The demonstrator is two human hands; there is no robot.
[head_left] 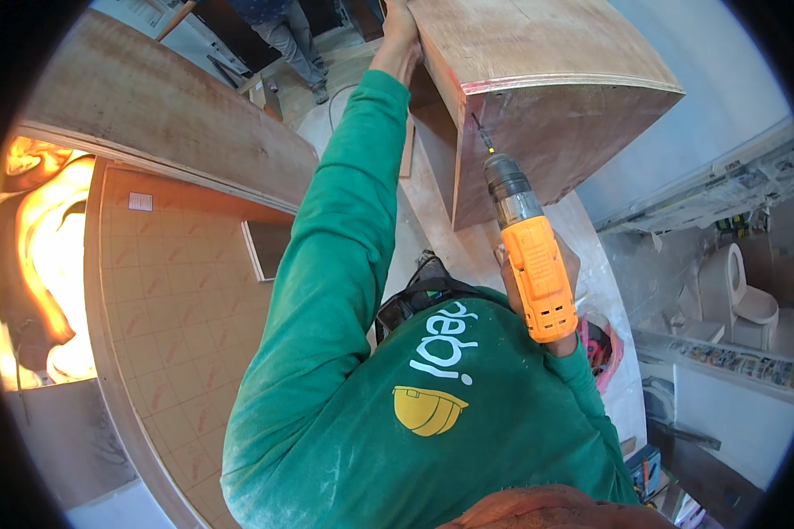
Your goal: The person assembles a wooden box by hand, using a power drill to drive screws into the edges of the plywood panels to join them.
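Note:
My right hand grips an orange cordless drill, pointed up and away from me. Its bit touches the edge of a plywood cabinet box at the top middle. My left arm in a green sleeve stretches up, and my left hand presses on the box's left side panel. The fingers of that hand are partly hidden behind the panel.
A large plywood sheet leans at the upper left over a patterned tan board. Another person's legs stand at the top. A black tool bag lies below the box. A white toilet is at the right.

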